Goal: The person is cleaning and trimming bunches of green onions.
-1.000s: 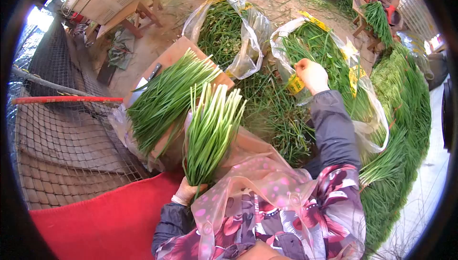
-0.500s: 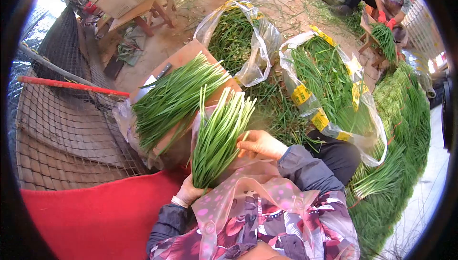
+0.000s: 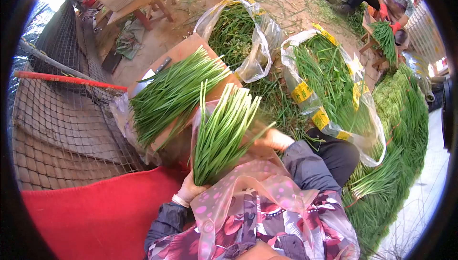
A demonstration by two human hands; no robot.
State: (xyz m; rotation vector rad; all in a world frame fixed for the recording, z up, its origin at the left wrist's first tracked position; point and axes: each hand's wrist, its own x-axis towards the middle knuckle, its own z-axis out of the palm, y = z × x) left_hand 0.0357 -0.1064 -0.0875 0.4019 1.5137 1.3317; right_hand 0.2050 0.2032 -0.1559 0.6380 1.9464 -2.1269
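My left hand (image 3: 190,189) is wrapped round the lower, green end of a bundle of long green stalks (image 3: 220,133), whose pale ends point up and away. Just right of the bundle, my right hand (image 3: 273,138) is smeared by motion, its fingers too blurred to make out. Another pile of green stalks (image 3: 176,93) lies across a brown board (image 3: 183,52) beyond the bundle. A knife (image 3: 163,64) rests on that board behind the pile, its blade partly hidden by stalks.
Two plastic bags (image 3: 260,67) (image 3: 303,93) of greens stand ahead. A long heap of stalks (image 3: 400,131) lies at right. Red cloth (image 3: 100,217) and netting (image 3: 62,131) are at left. A co-worker in red gloves (image 3: 383,12) holds greens at the upper right.
My right hand has moved right, away from the bundle's side. The bundle's pale ends have spread slightly, while my left hand keeps its hold. The co-worker's hands have moved apart.
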